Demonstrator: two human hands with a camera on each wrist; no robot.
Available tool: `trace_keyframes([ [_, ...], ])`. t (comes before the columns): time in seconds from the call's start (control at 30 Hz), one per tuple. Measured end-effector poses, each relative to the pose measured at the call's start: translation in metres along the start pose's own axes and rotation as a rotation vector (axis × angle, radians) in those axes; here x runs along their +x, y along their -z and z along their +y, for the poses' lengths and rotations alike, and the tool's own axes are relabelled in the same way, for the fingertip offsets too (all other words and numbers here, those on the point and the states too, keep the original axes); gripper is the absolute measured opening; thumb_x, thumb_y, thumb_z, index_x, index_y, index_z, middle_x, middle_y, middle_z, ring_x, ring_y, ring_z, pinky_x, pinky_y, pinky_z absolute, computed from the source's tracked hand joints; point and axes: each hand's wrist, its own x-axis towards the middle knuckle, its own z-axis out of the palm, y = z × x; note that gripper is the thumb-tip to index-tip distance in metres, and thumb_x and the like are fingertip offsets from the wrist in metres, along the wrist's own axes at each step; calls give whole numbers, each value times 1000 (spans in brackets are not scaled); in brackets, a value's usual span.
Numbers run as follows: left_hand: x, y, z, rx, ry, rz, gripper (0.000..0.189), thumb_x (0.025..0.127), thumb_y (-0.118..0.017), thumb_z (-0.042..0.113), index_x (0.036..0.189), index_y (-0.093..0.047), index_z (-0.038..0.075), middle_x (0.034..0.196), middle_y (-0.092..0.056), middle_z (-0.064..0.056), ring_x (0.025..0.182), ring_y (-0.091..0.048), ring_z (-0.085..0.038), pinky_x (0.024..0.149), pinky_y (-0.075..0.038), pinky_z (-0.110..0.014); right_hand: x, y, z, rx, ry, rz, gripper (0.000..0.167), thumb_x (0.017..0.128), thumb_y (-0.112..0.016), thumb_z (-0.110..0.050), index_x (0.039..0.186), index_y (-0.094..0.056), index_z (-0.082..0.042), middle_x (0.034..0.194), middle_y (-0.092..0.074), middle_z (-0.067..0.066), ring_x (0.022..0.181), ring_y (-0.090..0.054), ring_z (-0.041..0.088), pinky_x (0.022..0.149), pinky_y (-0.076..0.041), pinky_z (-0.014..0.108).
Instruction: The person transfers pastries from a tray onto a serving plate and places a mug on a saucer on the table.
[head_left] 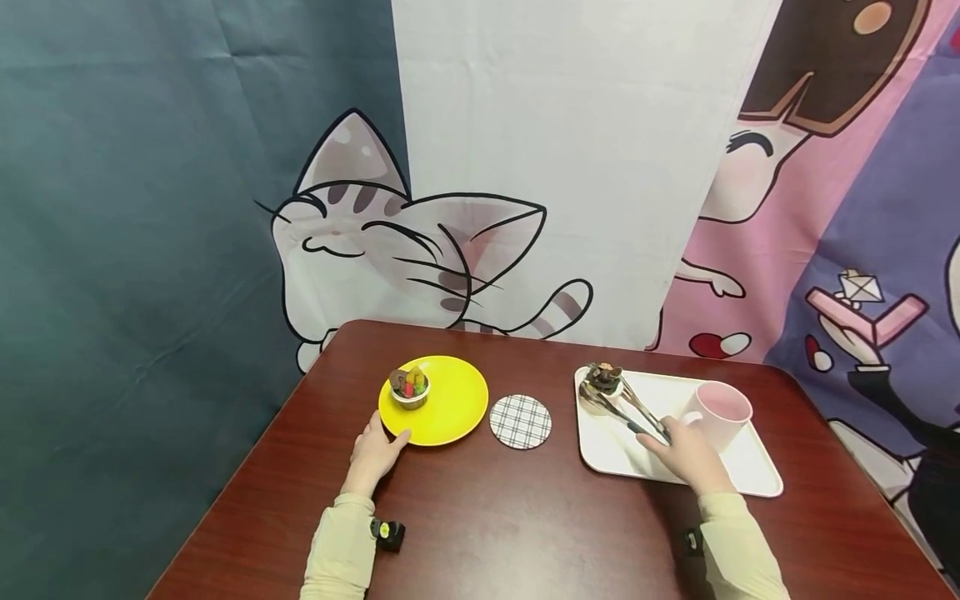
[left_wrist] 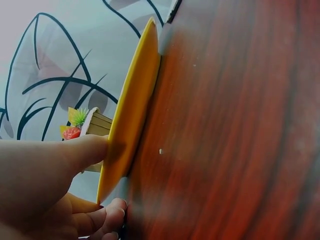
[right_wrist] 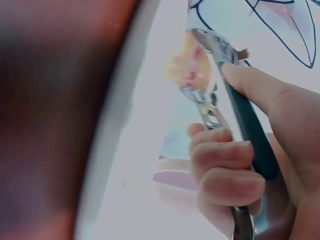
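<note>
My left hand (head_left: pixel 372 454) grips the near left rim of a yellow plate (head_left: pixel 453 404). In the left wrist view its thumb lies against the plate's edge and its fingers are by the underside. On the plate stands a small dessert cup (head_left: pixel 410 390) with red, green and yellow toppings. My right hand (head_left: pixel 692 454) holds metal tongs (head_left: pixel 637 408) with dark grips (right_wrist: pixel 245 120), fingers curled round them. The tong heads reach either side of a dark-topped cupcake (head_left: pixel 603 377) at the far left of a white tray (head_left: pixel 630 450). Whether they squeeze it I cannot tell.
A pink mug (head_left: pixel 723 412) stands on the tray's right part, close beside my right hand. Between plate and tray lies a round checkered coaster (head_left: pixel 521 422). The brown wooden table (head_left: pixel 517 517) ends at a printed cloth backdrop (head_left: pixel 555 125).
</note>
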Motion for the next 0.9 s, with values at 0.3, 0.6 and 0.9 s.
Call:
trace_keyframes([
  [0.3, 1, 0, -2, -7, 9, -11, 80, 95, -55, 34, 148, -17, -13, 146, -31, -39, 128, -37, -54, 107, -32, -63, 21, 6, -7, -4, -13, -66, 39, 86, -67, -41, 83, -57, -3, 67, -54, 5, 61, -49, 20, 56, -37, 33],
  [0.6, 3, 0, -2, -6, -14, 0, 80, 95, -55, 34, 147, -17, -13, 146, -32, -39, 127, -38, -55, 107, -33, -62, 23, -8, -6, -35, 5, 66, 37, 86, -69, -37, 80, -56, -3, 62, -54, 8, 58, -56, 28, 58, -45, 47],
  [0.9, 3, -1, -2, -2, -9, -1, 80, 95, -54, 34, 148, -17, -13, 146, -31, -39, 127, -37, -54, 108, -33, -61, 15, -24, 3, -38, 9, 169, 37, 86, -70, -37, 76, -52, -6, 57, -49, 9, 56, -53, 34, 58, -42, 51],
])
